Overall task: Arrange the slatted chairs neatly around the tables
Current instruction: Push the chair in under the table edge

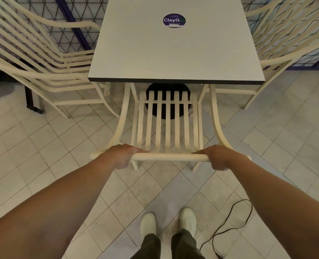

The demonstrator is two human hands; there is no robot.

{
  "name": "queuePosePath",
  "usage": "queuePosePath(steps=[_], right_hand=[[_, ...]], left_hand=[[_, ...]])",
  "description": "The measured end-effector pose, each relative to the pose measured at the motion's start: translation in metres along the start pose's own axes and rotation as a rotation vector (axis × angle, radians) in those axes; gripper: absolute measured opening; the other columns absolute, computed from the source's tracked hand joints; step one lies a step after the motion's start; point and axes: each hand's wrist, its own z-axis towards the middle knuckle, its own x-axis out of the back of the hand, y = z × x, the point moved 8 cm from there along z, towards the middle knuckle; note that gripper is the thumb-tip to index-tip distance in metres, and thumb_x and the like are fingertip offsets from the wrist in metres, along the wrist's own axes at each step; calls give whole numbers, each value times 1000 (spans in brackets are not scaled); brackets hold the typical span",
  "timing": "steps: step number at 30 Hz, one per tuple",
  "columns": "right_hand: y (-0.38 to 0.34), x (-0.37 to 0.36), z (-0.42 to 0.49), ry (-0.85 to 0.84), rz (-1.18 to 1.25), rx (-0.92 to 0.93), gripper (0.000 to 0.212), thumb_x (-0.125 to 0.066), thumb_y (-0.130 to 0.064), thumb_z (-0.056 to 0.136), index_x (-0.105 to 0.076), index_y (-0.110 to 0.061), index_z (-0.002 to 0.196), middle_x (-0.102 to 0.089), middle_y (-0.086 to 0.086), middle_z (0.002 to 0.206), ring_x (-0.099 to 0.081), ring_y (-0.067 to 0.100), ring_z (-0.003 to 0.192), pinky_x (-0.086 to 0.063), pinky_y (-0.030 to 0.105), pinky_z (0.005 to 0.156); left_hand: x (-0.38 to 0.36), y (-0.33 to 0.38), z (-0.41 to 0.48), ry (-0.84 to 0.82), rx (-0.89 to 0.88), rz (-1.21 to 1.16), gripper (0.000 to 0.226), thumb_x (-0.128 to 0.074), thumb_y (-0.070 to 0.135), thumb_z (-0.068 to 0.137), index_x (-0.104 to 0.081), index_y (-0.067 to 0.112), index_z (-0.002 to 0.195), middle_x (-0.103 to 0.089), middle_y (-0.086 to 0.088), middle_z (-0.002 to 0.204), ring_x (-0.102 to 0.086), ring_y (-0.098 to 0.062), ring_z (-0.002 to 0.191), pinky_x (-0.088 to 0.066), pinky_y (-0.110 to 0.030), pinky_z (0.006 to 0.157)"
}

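floor (48,156): pale square tiles — set diagonally | backdrop: wire grid panel (48,12), purple frame (74,25) | black cable (252,208) on tiles

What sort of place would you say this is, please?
Probably a self-service cafe or food court: a square grey-topped table bearing a round purple ClayGo sticker, a cream slatted chair tucked under it with matching chairs either side, and a pale tiled floor.

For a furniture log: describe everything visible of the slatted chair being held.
The chair is cream, maybe painted wood or metal, with parallel slats, curved arms and a round top rail. It stands on the tiled floor, front tucked under the grey table. The left hand and right hand grip the rail.
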Motion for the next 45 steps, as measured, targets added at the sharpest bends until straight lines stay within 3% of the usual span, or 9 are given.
queuePosePath(steps=[8, 15, 39, 45], right_hand=[[2, -7, -3, 4, 7, -3, 82, -60, 3, 86, -37, -49, 145, -61, -4, 121, -57, 15, 94, -48, 32, 92], [11, -8, -8, 10, 2, -4, 79, -62, 1, 86, -41, -49, 143, -61, -5, 121, -60, 17, 105, -46, 32, 93], [12, -12, -5, 12, -23, -8, 79, -64, 0, 86, -40, -46, 145, -61, -6, 116, -57, 13, 90, -48, 30, 89], [15, -4, 5, 21, -54, -7, 77, -63, -1, 86, -40, -44, 146, -61, -3, 119, -61, 17, 99, -48, 31, 91]], left_hand=[[-4, 2, -2, -1, 6, -14, 96, -49, -12, 90, -29, 64, 146, -55, 2, 107, -55, -16, 72, -48, -33, 66], [-6, 14, -2, -3, -29, -14, 94, -48, -10, 90, -30, 63, 146, -56, 0, 112, -56, -20, 79, -47, -33, 69], [-7, 11, -1, 18, -3, -23, 94, -50, -9, 91, -31, 66, 143, -55, 2, 104, -57, -17, 75, -44, -31, 64], [4, 10, 6, 23, 5, -10, 94, -45, -12, 91, -30, 64, 145, -54, 1, 106, -53, -15, 71, -42, -29, 60]])
